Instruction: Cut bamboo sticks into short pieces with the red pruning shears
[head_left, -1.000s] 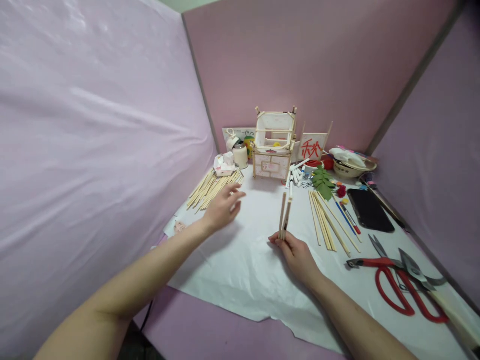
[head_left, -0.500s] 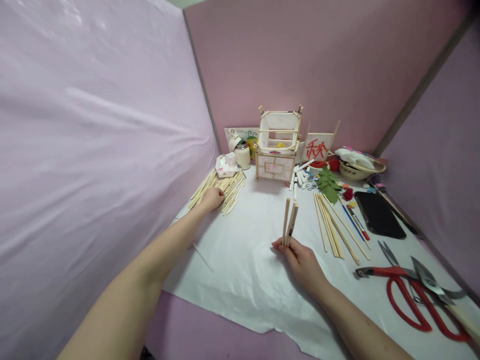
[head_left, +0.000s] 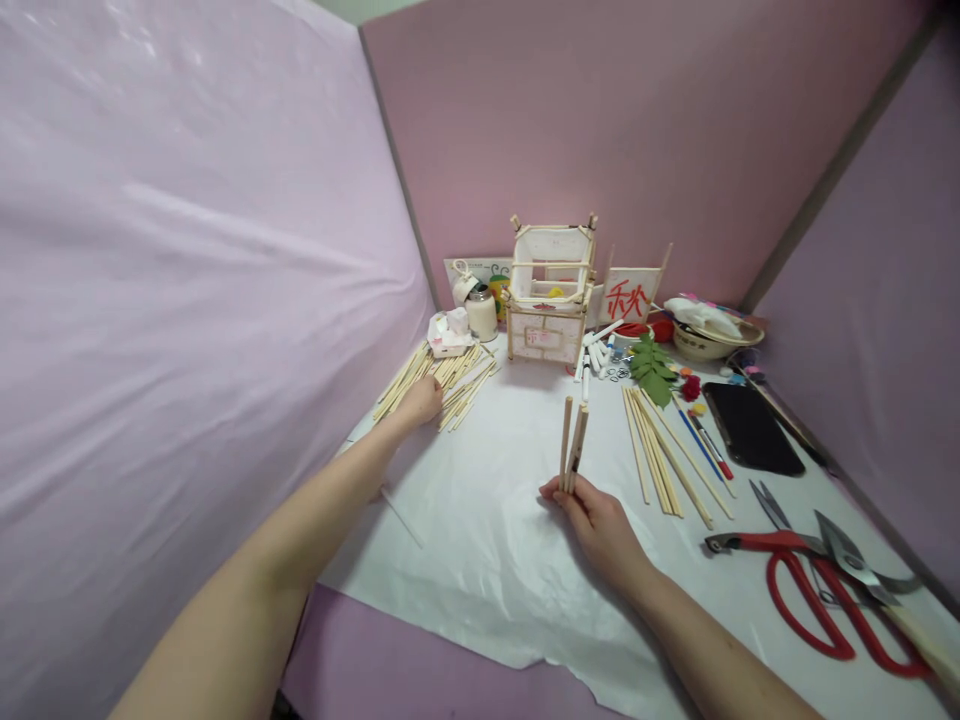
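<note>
My right hand (head_left: 600, 525) holds a few short wooden sticks (head_left: 576, 450) upright over the middle of the table, pinched near their lower ends. One stick leans slightly apart from the others. At the far left, my left hand (head_left: 421, 400) reaches into a loose pile of wooden sticks (head_left: 469, 398). Its fingers are curled down among them, and whatever is between the fingertips is hidden. Behind the hands stands a small model house (head_left: 546, 335) of sticks and white panels. Longer wooden sticks (head_left: 661, 455) lie spread to the right of my right hand.
Red-handled scissors (head_left: 799, 600) and pruning shears (head_left: 847, 560) lie at the right. A black phone (head_left: 752, 428), a green leaf (head_left: 652, 370), white markers (head_left: 596, 352) and a bowl (head_left: 705, 345) are farther back. A jar (head_left: 481, 315) stands behind the stick pile.
My left hand has shifted slightly within the pile, and some sticks at its right edge have moved. My right hand still holds its sticks upright. The view has turned slightly.
</note>
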